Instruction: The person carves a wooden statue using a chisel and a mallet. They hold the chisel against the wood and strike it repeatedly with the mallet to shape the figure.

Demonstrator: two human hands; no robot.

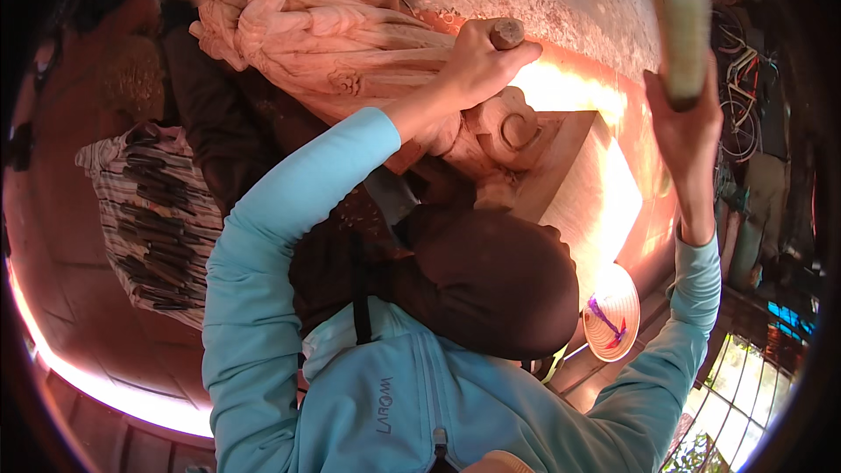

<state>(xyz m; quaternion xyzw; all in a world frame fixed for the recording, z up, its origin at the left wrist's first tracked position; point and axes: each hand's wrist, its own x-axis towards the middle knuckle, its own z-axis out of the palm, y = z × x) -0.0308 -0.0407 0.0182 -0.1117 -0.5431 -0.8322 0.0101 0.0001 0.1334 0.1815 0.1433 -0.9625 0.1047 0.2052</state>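
Note:
A large carved wooden statue (pixel 324 52) with draped folds lies across the upper left, its scrolled base towards the middle. My left hand (pixel 480 66) is closed around a chisel, whose round wooden handle end (pixel 506 33) points up at me; its blade is hidden below the fist, over the carving. Raised at the upper right, my right hand (pixel 688 127) grips a wooden mallet (pixel 683 17). The pale, thick mallet rises close to the camera and is cut off by the top edge.
Several carving tools (pixel 158 228) lie in rows on a striped cloth (pixel 105 184) at the left. A conical straw hat (pixel 611 311) with a purple strap rests right of my knee (pixel 499 280). Wood chips dot the floor (pixel 543 0) beyond. Bicycles (pixel 743 92) stand at the far right.

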